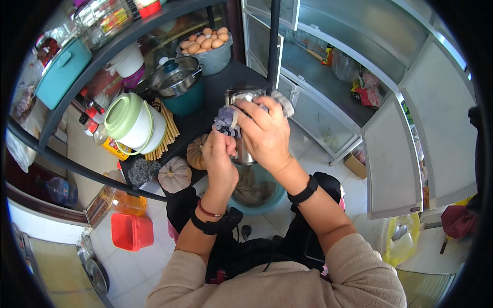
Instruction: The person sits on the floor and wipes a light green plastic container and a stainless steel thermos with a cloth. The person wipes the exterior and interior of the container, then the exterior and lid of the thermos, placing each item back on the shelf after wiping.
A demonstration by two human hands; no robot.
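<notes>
A shiny metal container [243, 153] is held in front of me above the shelf's front edge. My right hand [267, 134] grips a damp grey cloth [227, 120] against it, and cloth bunches out on both sides of the fingers. My left hand [221, 161] closes at the container's left side, its thumb near the cloth; its exact grip is partly hidden. Below, between my knees, a light-blue basin [256, 210] holds murky water and a soaked brownish cloth [248, 186].
A dark shelf [221, 90] at left bears a bowl of eggs [206, 40], a teal pot with a steamer lid [177, 77], a lidded white-and-green bucket [134, 123] and pumpkins [174, 175]. Cabinet doors [393, 158] hang open at right. A red bin [131, 231] is on the floor.
</notes>
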